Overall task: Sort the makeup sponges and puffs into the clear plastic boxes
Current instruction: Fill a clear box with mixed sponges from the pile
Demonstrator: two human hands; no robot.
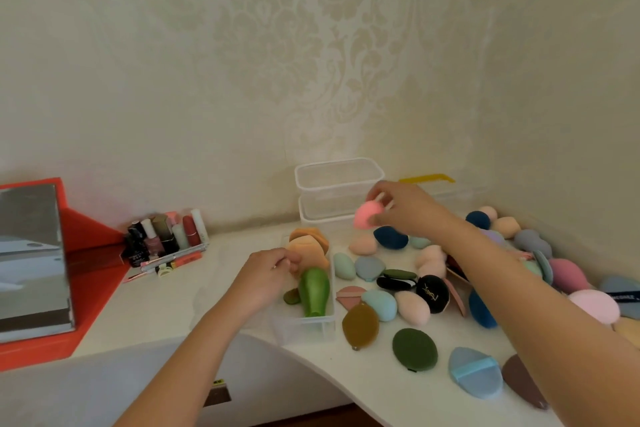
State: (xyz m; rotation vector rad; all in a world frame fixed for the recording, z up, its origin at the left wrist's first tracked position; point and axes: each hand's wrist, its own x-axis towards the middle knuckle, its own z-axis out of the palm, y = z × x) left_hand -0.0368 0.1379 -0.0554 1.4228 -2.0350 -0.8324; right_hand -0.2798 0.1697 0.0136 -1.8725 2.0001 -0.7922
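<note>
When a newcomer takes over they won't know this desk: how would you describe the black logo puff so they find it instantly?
On the white desk, look right of the clear box holding a green sponge. The black round puff lies among loose sponges, beside a peach sponge. It alone bears gold lettering.

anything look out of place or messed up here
Nothing spilled or damaged. Mildly odd: the near clear box holds a big green sponge beside orange puffs, while the two stacked boxes behind look empty. The right hand holds a pink sponge over the loose pile.
</note>
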